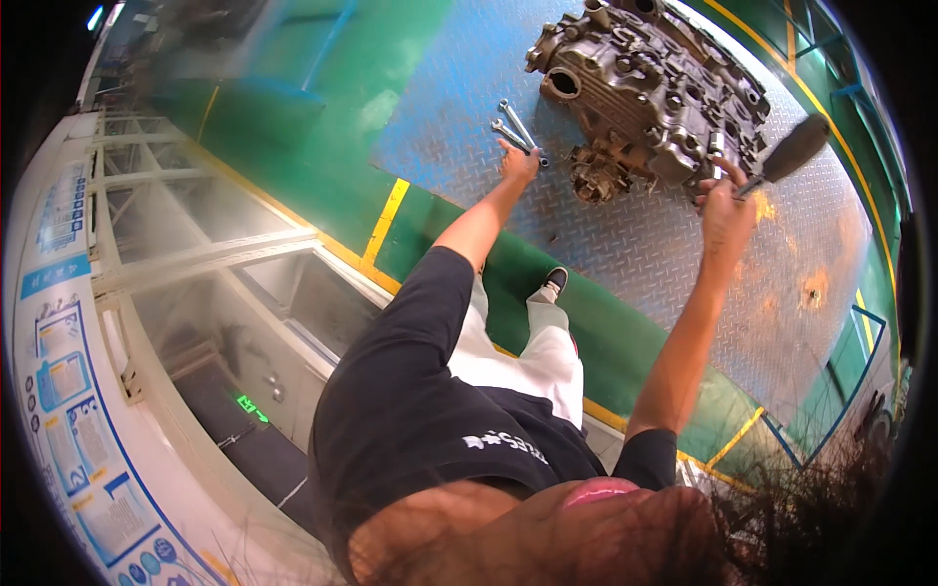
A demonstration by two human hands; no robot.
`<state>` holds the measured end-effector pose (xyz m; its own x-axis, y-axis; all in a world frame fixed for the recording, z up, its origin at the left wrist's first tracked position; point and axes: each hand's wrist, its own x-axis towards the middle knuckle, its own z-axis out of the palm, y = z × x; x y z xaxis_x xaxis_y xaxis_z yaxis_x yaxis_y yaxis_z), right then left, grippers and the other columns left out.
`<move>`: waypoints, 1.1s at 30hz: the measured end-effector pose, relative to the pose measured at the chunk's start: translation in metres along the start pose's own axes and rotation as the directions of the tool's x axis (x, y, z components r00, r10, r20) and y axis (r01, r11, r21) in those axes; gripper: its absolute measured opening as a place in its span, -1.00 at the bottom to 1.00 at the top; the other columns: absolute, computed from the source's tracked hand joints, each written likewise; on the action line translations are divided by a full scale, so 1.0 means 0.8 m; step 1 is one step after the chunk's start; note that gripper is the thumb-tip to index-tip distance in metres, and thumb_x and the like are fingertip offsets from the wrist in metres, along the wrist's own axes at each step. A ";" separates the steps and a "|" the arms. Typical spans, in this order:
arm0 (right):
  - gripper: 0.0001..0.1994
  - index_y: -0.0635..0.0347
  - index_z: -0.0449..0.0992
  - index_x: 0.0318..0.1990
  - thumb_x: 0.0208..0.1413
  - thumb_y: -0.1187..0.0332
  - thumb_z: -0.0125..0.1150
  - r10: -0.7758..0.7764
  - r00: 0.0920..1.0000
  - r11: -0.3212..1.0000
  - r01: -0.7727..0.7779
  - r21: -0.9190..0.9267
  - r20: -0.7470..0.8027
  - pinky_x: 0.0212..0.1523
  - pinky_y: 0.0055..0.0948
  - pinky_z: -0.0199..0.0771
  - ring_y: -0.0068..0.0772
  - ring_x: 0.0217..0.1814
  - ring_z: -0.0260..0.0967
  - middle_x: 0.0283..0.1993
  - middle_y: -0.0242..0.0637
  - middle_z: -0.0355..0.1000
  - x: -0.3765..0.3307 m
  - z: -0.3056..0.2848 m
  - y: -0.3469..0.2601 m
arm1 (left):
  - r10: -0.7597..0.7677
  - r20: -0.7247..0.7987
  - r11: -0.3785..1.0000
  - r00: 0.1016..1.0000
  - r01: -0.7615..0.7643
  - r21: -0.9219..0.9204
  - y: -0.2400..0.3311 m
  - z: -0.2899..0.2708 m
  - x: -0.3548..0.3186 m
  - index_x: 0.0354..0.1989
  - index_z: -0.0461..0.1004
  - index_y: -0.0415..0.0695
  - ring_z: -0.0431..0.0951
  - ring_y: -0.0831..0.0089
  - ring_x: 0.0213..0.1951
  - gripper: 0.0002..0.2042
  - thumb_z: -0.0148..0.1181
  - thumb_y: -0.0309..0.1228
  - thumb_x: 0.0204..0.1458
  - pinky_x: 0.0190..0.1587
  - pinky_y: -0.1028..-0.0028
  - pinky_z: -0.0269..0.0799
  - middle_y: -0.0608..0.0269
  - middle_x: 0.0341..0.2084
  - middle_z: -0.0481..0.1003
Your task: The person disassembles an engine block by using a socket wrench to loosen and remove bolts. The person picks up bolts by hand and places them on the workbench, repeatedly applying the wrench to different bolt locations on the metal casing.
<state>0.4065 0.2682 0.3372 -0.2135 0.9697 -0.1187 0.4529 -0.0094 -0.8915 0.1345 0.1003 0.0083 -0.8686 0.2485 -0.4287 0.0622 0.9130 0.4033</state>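
Note:
My left hand (520, 166) is closed around the near ends of two silver combination wrenches, the longer wrench (518, 123) and the shorter wrench (508, 134), which fan out away from me over the metal plate. In my right hand (725, 203) I grip a ratchet wrench with a thick dark handle (796, 147) pointing right. A silver socket (717, 146) stands out beyond my fingers, beside the near right side of a grimy engine block (645, 88). Whether the socket touches the engine cannot be made out.
The engine sits on a worn blue and rust-stained tread plate (445, 107). Around it lies a green floor (362, 117) with yellow lines (385, 223). At the left stand a white-framed glass partition (210, 249) and a printed panel (88, 420).

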 end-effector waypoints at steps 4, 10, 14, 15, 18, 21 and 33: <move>-0.66 0.06 0.73 -0.05 0.15 0.41 0.03 -0.225 0.974 0.962 0.219 -0.162 -0.022 -0.37 -0.42 0.48 -0.52 -0.50 0.47 -0.52 -0.32 0.55 -0.014 0.017 -0.038 | 0.120 -0.171 0.922 0.978 -0.173 -0.346 -0.014 -0.143 0.061 0.52 -0.42 -0.46 0.42 -0.14 0.29 0.18 0.39 -0.09 0.04 0.36 0.13 0.29 -0.36 0.31 0.32; -0.70 0.13 0.72 -0.13 0.14 0.36 0.04 -0.178 0.974 0.959 0.139 -0.246 -0.140 -0.07 -0.04 0.57 0.14 -0.23 0.62 -0.31 0.06 0.63 -0.015 0.000 -0.023 | 0.610 -0.444 0.722 0.656 -0.691 -0.029 0.133 -0.413 -0.043 0.38 0.23 -0.29 0.55 -0.07 0.14 -0.37 0.17 -0.14 0.25 0.21 0.14 0.44 -0.18 0.15 0.51; -0.81 0.28 0.64 -0.24 0.13 0.38 0.13 -0.385 0.908 0.865 0.291 -0.409 -0.169 -0.08 0.09 0.58 0.18 -0.18 0.61 -0.34 0.11 0.59 -0.006 0.041 0.002 | 0.848 -0.090 0.504 0.523 -0.846 -0.173 0.254 -0.563 -0.226 0.41 0.26 -0.21 0.52 0.30 0.15 -0.47 -0.02 -0.10 0.43 0.29 0.33 0.33 0.07 0.14 0.53; -0.81 0.23 0.65 -0.22 0.13 0.40 0.12 -0.359 0.917 0.896 0.287 -0.340 -0.172 -0.08 0.06 0.58 0.19 -0.18 0.60 -0.32 0.09 0.60 -0.019 0.048 -0.022 | 0.880 -0.027 0.456 0.474 -0.861 -0.226 0.257 -0.588 -0.254 0.43 0.24 -0.18 0.52 0.32 0.14 -0.48 -0.01 -0.13 0.43 0.30 0.33 0.31 0.11 0.15 0.52; -0.77 0.09 0.67 -0.15 0.15 0.43 0.09 -0.260 0.938 0.952 0.210 -0.221 -0.230 -0.08 0.02 0.56 0.22 -0.15 0.57 -0.27 0.06 0.61 -0.032 0.050 -0.037 | 0.965 0.005 0.262 0.262 -0.963 -0.068 0.261 -0.601 -0.332 0.46 0.21 -0.10 0.52 0.26 0.14 -0.46 0.14 -0.27 0.35 0.29 0.30 0.33 0.14 0.21 0.49; -0.77 0.11 0.68 -0.17 0.15 0.41 0.08 -0.171 0.952 0.972 0.120 -0.204 -0.255 -0.05 0.03 0.53 0.24 -0.13 0.56 -0.26 0.07 0.60 -0.030 0.039 -0.048 | 0.992 0.065 0.127 0.112 -0.939 -0.320 0.249 -0.565 -0.315 0.50 0.12 -0.13 0.49 0.26 0.18 -0.39 0.16 -0.26 0.34 0.31 0.25 0.32 0.10 0.27 0.42; -0.73 0.12 0.73 -0.22 0.09 0.45 0.06 0.006 0.934 0.987 -0.063 -0.148 -0.357 -0.29 -0.18 0.48 -0.06 -0.38 0.57 -0.47 -0.02 0.55 -0.022 0.050 -0.054 | 0.931 0.324 0.203 -0.167 -0.501 -0.841 0.512 -0.381 -0.282 0.07 0.56 -0.18 0.54 0.42 -0.10 -0.55 0.04 -0.01 0.40 0.00 0.39 0.47 0.18 -0.18 0.58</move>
<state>0.3564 0.2415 0.3604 0.1122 0.9929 0.0392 0.5889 -0.0346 -0.8075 0.2063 0.3192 0.5164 0.3624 0.9134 0.1852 0.0341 -0.2116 0.9768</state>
